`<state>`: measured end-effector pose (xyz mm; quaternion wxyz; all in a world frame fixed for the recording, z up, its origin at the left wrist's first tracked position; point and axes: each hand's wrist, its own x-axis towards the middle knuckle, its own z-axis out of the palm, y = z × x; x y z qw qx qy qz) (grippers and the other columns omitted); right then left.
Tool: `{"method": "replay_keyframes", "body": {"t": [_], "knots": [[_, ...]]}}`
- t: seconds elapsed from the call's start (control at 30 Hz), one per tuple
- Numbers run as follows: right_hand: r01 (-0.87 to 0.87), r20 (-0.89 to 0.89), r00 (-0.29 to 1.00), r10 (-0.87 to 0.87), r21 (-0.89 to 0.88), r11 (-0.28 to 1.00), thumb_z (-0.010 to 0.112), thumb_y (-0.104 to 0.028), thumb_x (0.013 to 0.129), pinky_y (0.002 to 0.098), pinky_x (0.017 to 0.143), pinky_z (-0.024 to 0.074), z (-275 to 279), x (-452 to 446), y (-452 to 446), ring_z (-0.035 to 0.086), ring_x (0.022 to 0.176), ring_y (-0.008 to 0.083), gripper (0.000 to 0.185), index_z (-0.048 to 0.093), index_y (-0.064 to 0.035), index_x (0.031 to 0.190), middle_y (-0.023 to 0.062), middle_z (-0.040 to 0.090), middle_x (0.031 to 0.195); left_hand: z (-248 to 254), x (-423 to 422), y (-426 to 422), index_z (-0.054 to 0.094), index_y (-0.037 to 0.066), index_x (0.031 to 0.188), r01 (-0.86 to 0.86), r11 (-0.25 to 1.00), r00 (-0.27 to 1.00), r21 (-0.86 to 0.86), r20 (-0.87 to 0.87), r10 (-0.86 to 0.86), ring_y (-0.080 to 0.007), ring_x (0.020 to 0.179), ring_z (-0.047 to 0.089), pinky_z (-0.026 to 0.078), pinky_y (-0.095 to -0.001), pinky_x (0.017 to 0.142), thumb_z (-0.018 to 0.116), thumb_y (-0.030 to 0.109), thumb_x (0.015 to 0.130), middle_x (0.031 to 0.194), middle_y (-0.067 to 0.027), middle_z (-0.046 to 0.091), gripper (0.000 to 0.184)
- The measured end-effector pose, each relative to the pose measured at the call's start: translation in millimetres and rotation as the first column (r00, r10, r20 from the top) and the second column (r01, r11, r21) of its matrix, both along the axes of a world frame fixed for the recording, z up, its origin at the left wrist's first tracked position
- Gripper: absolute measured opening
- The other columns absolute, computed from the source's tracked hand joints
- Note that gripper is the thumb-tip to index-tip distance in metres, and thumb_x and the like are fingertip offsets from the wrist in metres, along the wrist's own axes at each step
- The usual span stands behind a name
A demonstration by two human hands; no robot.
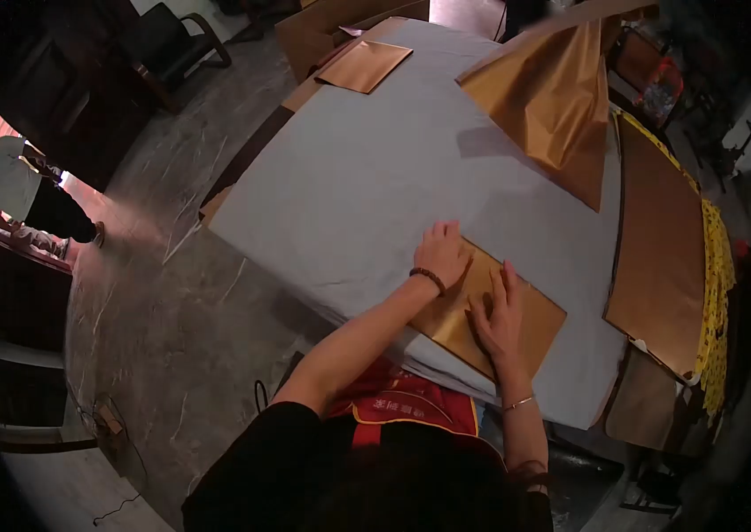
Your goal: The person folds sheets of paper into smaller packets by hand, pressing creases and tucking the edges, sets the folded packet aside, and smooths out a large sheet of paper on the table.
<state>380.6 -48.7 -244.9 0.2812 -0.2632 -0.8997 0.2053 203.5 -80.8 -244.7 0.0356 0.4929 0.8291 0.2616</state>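
A gold-coloured flat rectangular sheet (539, 332), perhaps folded, lies near the front edge of the cloth-covered table (331, 204). My left hand (442, 254) rests on its far left edge with the fingers stretched out. On the middle of the same sheet lies my right hand (501, 319), its fingers extended and slightly apart. Neither hand grips anything. A larger creased gold sheet (553, 102) is raised at an angle over the far right of the table. Its upper end meets a blurred shape I cannot make out.
Another flat gold rectangle (367, 66) sits at the table's far left corner. Brown board (659, 239) with yellow tape-like strips (716, 284) along its edge stands on the right. Over a marbled floor (163, 293), a person (16, 182) is by the doorway. A black chair (172, 44) stands far left.
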Motion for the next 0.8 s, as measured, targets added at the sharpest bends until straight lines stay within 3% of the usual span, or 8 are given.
{"method": "replay_keyframes", "body": {"t": [0.07,0.2,0.23,0.27,0.43,0.53,0.67,0.8], "knots": [[-0.047,-0.057,0.997,0.046,-0.009,0.999,0.067,-0.015,0.08,0.045,0.098,0.04,0,6,-1,0.044,0.122,0.0382,0.056,0.045,-0.0036,0.131,0.0198,0.036,0.142,24,-4,17,0.042,0.003,0.131,-0.03,0.981,0.909,-0.189,0.404,0.106,-0.0349,0.107,0.053,0.046,-0.0443,0.086,0.06,0.044,0.083,0.122,-0.019,0.05,0.066],[-0.08,-0.13,0.985,0.112,0.232,0.969,0.068,-0.008,0.078,0.0442,0.092,0.0444,3,8,-4,0.047,0.116,0.036,0.056,0.046,-0.0053,0.13,0.0198,0.039,0.139,21,-26,40,0.063,0.003,0.107,-0.022,0.975,0.806,-0.22,0.573,0.147,-0.0326,0.097,0.06,0.047,-0.0419,0.084,0.059,0.049,0.081,0.099,-0.0153,0.063,0.053],[-0.072,-0.132,0.986,0.105,0.232,0.97,0.068,-0.008,0.078,0.0442,0.092,0.0444,2,8,-4,0.047,0.116,0.036,0.056,0.046,-0.0053,0.13,0.0198,0.039,0.139,20,-24,39,0.068,0.002,0.089,-0.081,0.981,0.84,-0.175,0.518,0.162,-0.032,0.091,0.061,0.047,-0.0421,0.083,0.059,0.047,0.082,0.091,-0.0136,0.065,0.046],[-0.055,-0.152,0.984,0.096,0.252,0.966,0.069,-0.008,0.078,0.0442,0.091,0.0448,0,9,-3,0.047,0.115,0.0364,0.055,0.046,-0.0055,0.129,0.0201,0.04,0.137,18,-24,37,0.068,0.002,0.089,-0.075,0.981,0.841,-0.177,0.518,0.157,-0.032,0.091,0.061,0.047,-0.0421,0.083,0.059,0.047,0.082,0.091,-0.0136,0.065,0.046],[0.019,-0.236,0.971,0.033,0.216,0.976,0.069,-0.008,0.077,0.0442,0.09,0.0448,-3,9,-5,0.047,0.114,0.038,0.055,0.047,-0.0059,0.128,0.0205,0.042,0.134,6,-12,21,0.059,0.005,0.109,-0.042,0.995,0.93,0.087,0.367,0.007,-0.0316,0.096,0.059,0.047,-0.0425,0.083,0.053,0.034,0.089,0.1,-0.0149,0.062,0.037],[-0.014,-0.215,0.975,0.064,0.228,0.974,0.069,-0.007,0.077,0.0443,0.091,0.0434,-4,9,-4,0.047,0.114,0.0386,0.056,0.046,-0.006,0.128,0.021,0.042,0.134,9,-9,23,0.053,0.006,0.119,-0.069,0.997,0.985,-0.023,0.156,0.072,-0.0311,0.098,0.058,0.047,-0.0417,0.084,0.053,0.031,0.089,0.103,-0.0145,0.06,0.039],[-0.024,-0.194,0.978,0.081,0.28,0.96,0.068,-0.006,0.078,0.0445,0.092,0.043,1,11,-5,0.047,0.114,0.0384,0.058,0.045,-0.0065,0.13,0.0213,0.042,0.135,15,-25,44,0.064,0.003,0.097,0.064,0.987,0.824,-0.148,0.566,0.032,-0.028,0.087,0.062,0.049,-0.0377,0.079,0.057,0.035,0.084,0.095,-0.0147,0.065,0.035],[-0.017,-0.225,0.971,0.075,0.25,0.968,0.068,-0.005,0.078,0.0467,0.093,0.042,2,10,-5,0.047,0.115,0.0384,0.058,0.044,-0.0063,0.131,0.0218,0.042,0.135,35,-26,30,0.063,0.001,0.091,0.193,0.969,0.818,-0.153,0.57,-0.073,-0.0232,0.074,0.059,0.046,-0.0365,0.069,0.056,0.036,0.087,0.087,-0.0097,0.065,0.036]]}}
